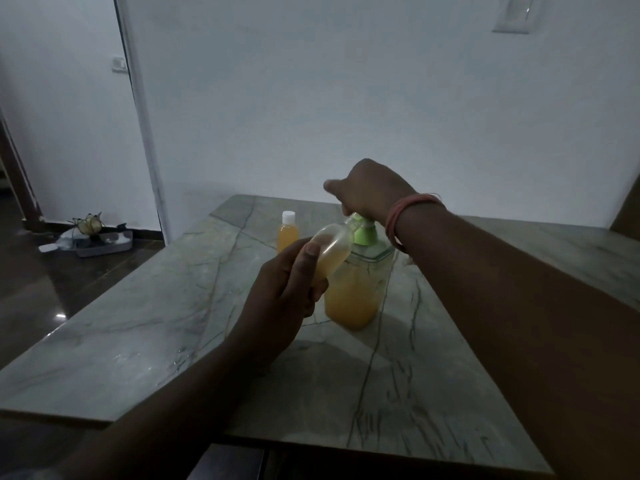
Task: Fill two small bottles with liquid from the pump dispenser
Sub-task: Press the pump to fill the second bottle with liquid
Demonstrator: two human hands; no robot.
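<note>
Hands both busy at the pump dispenser [356, 289]. Left hand [280, 299] is wrapped around a small uncapped bottle [330, 252], thumb along its side, fingers curled under the base. Bottle is tilted, neck up and toward the right hand, mouth right at the green pump head [363, 232]; can't tell whether mouth and nozzle actually touch. Bottle is partly full of orange-yellow liquid, pooled in the lower end near the left palm.

Right hand [367, 194] sits on top of the pump head, palm down, fingers curled over it, index finger sticking out to the left. Whether it's pressing hard or just resting isn't clear. Orange-pink thread bands [398, 220] on that wrist.

Dispenser stands upright on the counter [138, 323], directly under the right hand and just right of the left hand. Clear body, same orange-yellow liquid filling the lower part, green collar on top.

Second small bottle [288, 233] stands upright on the counter beyond the left hand, just left of the dispenser, not touched by either hand. White cap on, orange-yellow liquid nearly to the neck.

Counter is grey-green stone with dark veins, against a white wall. Far left of the left hand, down on the dark floor: a shallow tray [100, 242] with a few small objects, too dim to identify. Lighting is low overall, right hand slightly blurred.
</note>
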